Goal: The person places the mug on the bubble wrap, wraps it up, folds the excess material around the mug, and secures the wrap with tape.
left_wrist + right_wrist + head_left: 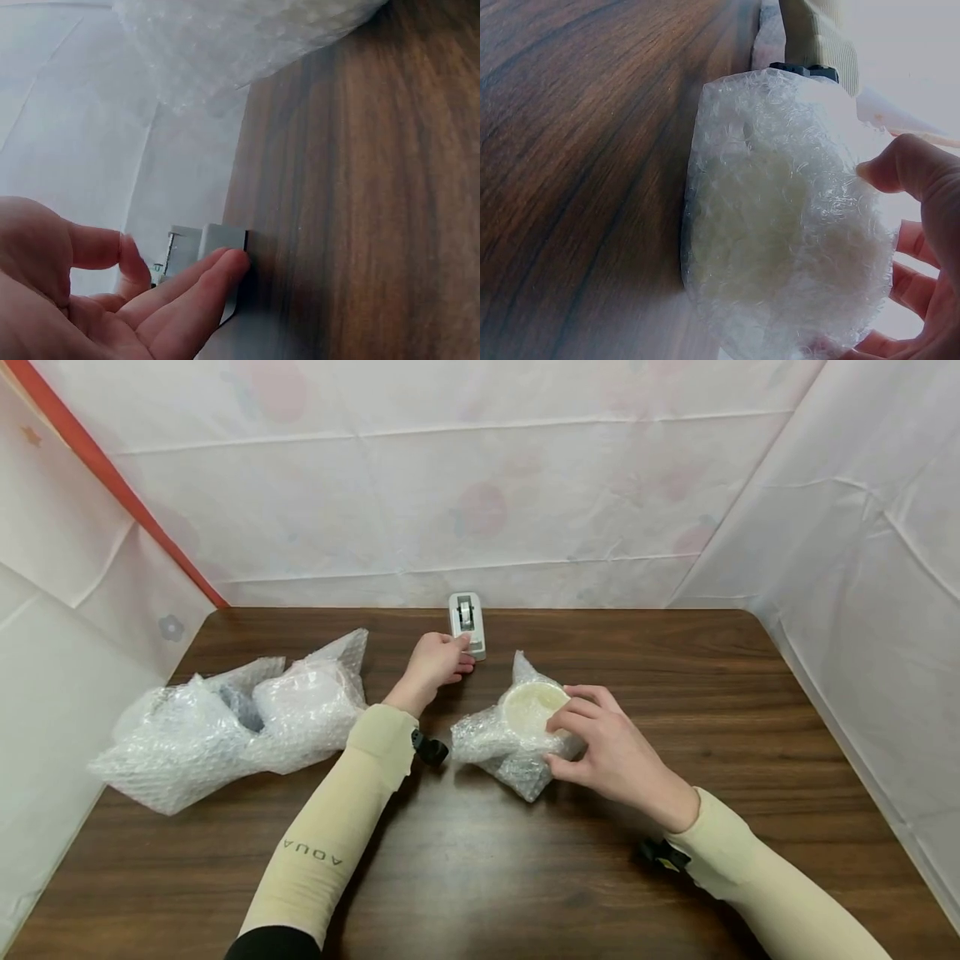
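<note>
My left hand (435, 668) is at the near end of a small white tape dispenser (467, 602) at the table's back edge. Its thumb and index finger come together by the cutter, pinching at the tape; the other fingers lie along the dispenser (225, 235). My right hand (611, 747) holds a bubble-wrapped round item (517, 727), its fingers curved over the far side and its thumb on the near side. A pale yellow circular rim shows through the wrap. In the right wrist view the thumb presses into the bubble wrap (780, 225); the wrapped item rests on the table.
Two bulky bubble-wrapped bundles (180, 743) (307, 702) lie side by side on the left of the brown wooden table (480, 877). White patterned sheets (480, 485) hang behind the table and along both sides.
</note>
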### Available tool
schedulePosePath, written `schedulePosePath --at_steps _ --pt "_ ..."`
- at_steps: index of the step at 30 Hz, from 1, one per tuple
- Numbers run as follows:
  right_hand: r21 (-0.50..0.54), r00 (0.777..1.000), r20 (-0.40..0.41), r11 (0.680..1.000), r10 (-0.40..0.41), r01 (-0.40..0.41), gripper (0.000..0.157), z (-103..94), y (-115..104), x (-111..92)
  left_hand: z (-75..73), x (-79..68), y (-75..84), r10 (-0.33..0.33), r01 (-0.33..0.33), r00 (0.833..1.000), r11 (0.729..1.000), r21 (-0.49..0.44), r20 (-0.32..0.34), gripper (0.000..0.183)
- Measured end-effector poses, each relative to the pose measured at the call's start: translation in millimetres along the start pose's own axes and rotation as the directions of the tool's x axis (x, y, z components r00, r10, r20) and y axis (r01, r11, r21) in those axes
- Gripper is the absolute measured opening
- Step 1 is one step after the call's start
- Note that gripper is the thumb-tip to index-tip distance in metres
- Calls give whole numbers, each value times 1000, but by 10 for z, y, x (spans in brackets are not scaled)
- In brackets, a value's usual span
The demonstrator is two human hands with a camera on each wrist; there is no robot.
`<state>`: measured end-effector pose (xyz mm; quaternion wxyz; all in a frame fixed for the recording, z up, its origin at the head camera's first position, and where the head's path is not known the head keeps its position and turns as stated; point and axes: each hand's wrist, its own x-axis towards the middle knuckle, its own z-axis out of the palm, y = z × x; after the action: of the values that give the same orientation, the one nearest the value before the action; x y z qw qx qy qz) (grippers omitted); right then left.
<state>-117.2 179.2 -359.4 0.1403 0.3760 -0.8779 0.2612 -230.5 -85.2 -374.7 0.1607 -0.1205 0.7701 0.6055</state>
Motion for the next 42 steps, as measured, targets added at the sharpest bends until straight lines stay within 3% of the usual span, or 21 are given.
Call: schedulePosePath --at_steps 7,10,12,14,16,17,19,21,23,25,28,32,42 --pt "3 1000 9 1000 1 -1 22 13 -8 1 64 -50 -80 117 -102 990 980 169 -81 29" --pt "-1 1000 5 1000 0 0 22 6 -5 1 68 -85 -93 196 -162 976 943 292 -92 27" --pt "-2 1000 0 1000 0 0 22 -2 1 2 67 -107 -89 243 -194 966 904 381 -85 26" --pt "-4 1000 -1 1000 -1 1 22 -10 3 7 61 -119 -89 273 -216 960 868 447 -66 25" --pt "-3 1000 3 1000 1 -1 23 -16 2 15 53 -118 -85 275 -217 960 850 479 -53 26" --pt "-2 1000 6 1000 2 -2 23 -18 1 17 50 -113 -82 260 -207 964 856 474 -48 27" --pt "0 1000 13 1000 7 -7 23 -23 -2 19 47 -93 -80 196 -175 980 903 391 -14 30" --pt "1 1000 19 1000 14 -14 23 -26 -5 18 55 -65 -78 102 -108 994 966 236 36 35" --pt "2 999 25 1000 20 -20 23 -28 -6 16 73 -32 -82 -5 2 996 999 38 88 36" --pt "1 999 29 1000 21 -21 23 -28 -7 19 96 9 -97 -85 101 988 988 -117 131 35" --pt "-4 999 35 1000 20 -20 23 -27 -3 21 141 76 -144 -145 177 979 954 -241 144 32" --pt "-5 999 41 1000 17 -17 23 -25 3 27 173 160 -202 -166 197 977 944 -266 134 27" --pt "-1 999 37 1000 16 -16 23 -17 8 26 166 163 -211 -128 140 986 983 -118 108 27"
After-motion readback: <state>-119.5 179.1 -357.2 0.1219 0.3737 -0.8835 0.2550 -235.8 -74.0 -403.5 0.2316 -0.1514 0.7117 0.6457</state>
